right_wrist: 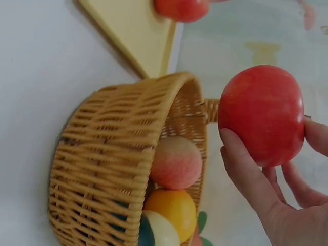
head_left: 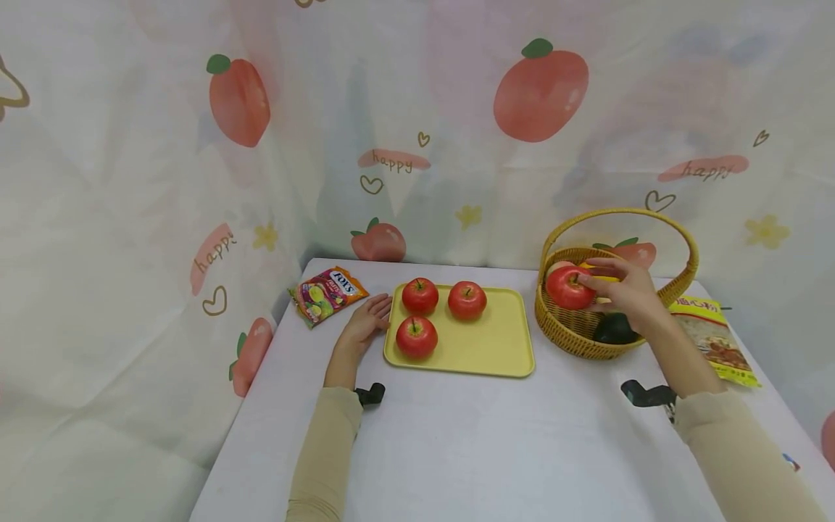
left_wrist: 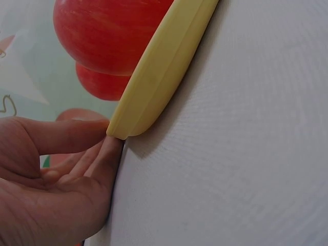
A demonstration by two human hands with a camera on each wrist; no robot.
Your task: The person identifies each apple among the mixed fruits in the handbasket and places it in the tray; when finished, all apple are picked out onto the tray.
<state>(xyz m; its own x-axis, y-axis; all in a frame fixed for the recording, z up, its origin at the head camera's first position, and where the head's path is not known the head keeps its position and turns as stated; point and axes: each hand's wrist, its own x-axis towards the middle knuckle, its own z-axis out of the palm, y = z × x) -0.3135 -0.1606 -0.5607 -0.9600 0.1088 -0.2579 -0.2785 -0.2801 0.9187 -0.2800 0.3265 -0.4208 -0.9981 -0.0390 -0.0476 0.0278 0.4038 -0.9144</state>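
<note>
My right hand [head_left: 631, 296] grips a red apple [head_left: 567, 288] by its sides, above the wicker basket [head_left: 567, 335]. In the right wrist view a peach [right_wrist: 177, 163], an orange [right_wrist: 173, 211] and a pale round fruit [right_wrist: 163, 228] lie inside the basket, with a dark green item [head_left: 615, 329] partly hidden. On the left, my left hand [head_left: 367, 322] holds the left edge of the yellow tray [head_left: 489, 341], thumb tip on the rim and fingers at its underside. Three apples sit in the tray: two behind [head_left: 420, 296] [head_left: 467, 300] and one in front [head_left: 416, 337].
A bag of fruit candy [head_left: 329, 293] lies behind my left hand. Right of the basket is a yellow food packet [head_left: 717, 341], and the basket's tall handle [head_left: 620, 211] arches over it. A fruit-printed curtain [head_left: 443, 181] borders the white table [head_left: 483, 449].
</note>
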